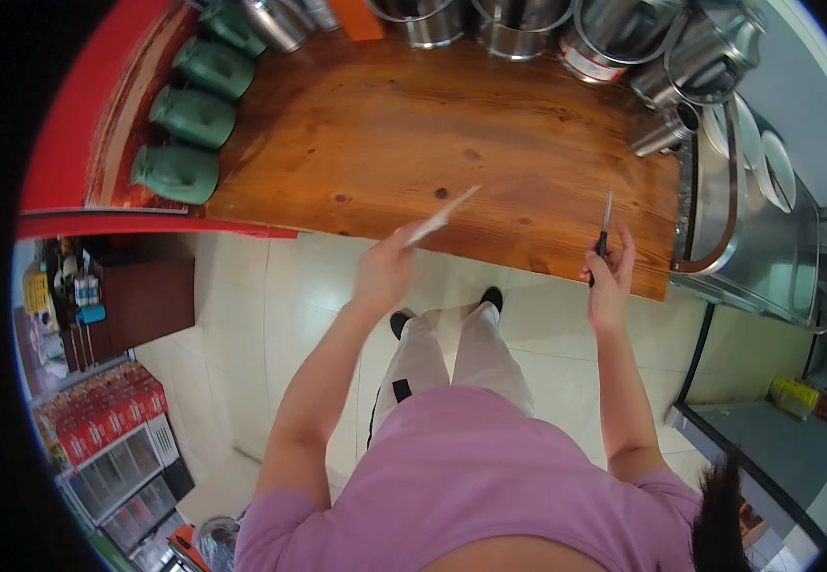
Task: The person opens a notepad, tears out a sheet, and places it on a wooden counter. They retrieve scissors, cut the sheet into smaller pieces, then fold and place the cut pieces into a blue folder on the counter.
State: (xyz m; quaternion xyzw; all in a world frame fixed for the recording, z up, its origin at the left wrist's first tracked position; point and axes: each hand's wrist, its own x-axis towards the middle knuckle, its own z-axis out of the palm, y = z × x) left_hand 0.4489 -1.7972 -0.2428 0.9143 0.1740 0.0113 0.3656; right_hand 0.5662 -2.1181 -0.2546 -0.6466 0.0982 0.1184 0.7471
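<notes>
My left hand (386, 270) is raised at the front edge of the wooden counter (413, 136), closed on a thin whitish strip (443, 217) that is blurred; its material is unclear. In my right hand (610, 275), near the counter's right front corner, is a slim tool with a black handle (601, 250) and a narrow metal shaft or blade pointing away from me. Its exact kind cannot be told. My thumb and fingers pinch the handle, with the index finger raised. The two hands are well apart.
Green pitchers (178, 174) line the counter's left side. Steel pots (424, 25) and a small steel cup (663, 130) stand along the back and right. Beyond the right edge, a metal cart (763, 250) holds white plates (778, 171). A red-topped freezer or cabinet stands low left.
</notes>
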